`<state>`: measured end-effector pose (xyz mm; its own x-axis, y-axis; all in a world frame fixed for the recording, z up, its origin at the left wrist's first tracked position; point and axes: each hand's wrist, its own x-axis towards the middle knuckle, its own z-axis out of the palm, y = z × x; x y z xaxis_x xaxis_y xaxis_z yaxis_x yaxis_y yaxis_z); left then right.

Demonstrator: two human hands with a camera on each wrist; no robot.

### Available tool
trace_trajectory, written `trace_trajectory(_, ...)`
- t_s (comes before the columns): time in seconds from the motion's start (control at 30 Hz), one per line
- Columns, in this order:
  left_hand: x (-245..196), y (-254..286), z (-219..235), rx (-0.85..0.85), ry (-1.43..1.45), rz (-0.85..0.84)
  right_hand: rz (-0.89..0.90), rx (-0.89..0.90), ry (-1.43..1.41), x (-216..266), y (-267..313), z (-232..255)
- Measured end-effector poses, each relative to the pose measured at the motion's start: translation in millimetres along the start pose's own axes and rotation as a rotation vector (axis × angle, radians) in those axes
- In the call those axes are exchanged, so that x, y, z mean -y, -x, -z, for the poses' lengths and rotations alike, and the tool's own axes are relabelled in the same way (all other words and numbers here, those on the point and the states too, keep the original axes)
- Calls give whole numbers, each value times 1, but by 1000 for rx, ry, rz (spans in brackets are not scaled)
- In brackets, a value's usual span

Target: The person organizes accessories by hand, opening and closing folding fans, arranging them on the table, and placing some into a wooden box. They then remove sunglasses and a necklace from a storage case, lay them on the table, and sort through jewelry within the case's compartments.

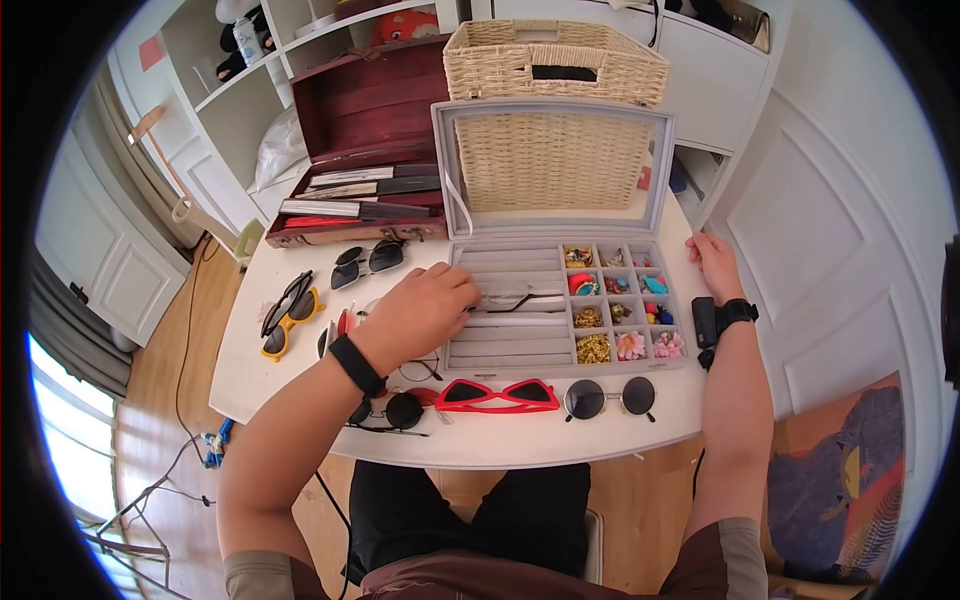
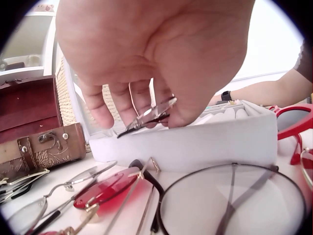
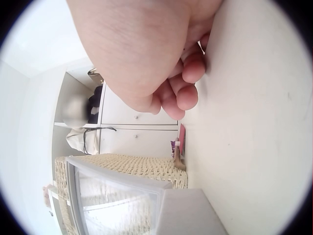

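My left hand (image 1: 425, 305) reaches over the slotted left half of a grey jewelry box (image 1: 500, 352), whose clear-windowed lid (image 1: 668, 180) stands up. It holds thin-framed clear eyeglasses (image 2: 151, 113) between thumb and fingers, just above the box's near wall in the left wrist view. In the head view one lens and a dark temple of these eyeglasses (image 1: 508, 300) show past the knuckles; the rest is hidden by the hand. To the right of the box, my right hand (image 1: 712, 262) rests at the table edge, fingers loosely curled and holding nothing.
Red sunglasses (image 1: 497, 406) and round dark sunglasses (image 1: 587, 399) lie before the box. More pairs lie left, including yellow sunglasses (image 1: 303, 308). Small compartments hold jewelry such as a pink flower (image 1: 630, 345). Behind stand a dark red case (image 1: 360, 105) and a wicker basket (image 1: 490, 72).
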<state>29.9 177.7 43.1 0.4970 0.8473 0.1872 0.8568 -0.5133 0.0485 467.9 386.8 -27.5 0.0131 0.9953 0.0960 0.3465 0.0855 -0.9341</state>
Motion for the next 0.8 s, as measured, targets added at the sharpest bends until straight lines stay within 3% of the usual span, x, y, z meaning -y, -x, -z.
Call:
trace_trajectory(0.47,0,1,1,-12,97,-23,2,10,1,1,1,0)
trace_trajectory(0.57,2,13,23,-27,113,22,-14,16,13,1,1,0)
trace_trajectory(0.67,23,35,44,-155,89,137,1,12,16,0,1,1)
trace_trajectory(0.8,59,61,47,-74,-28,296,7,16,14,-1,-2,0)
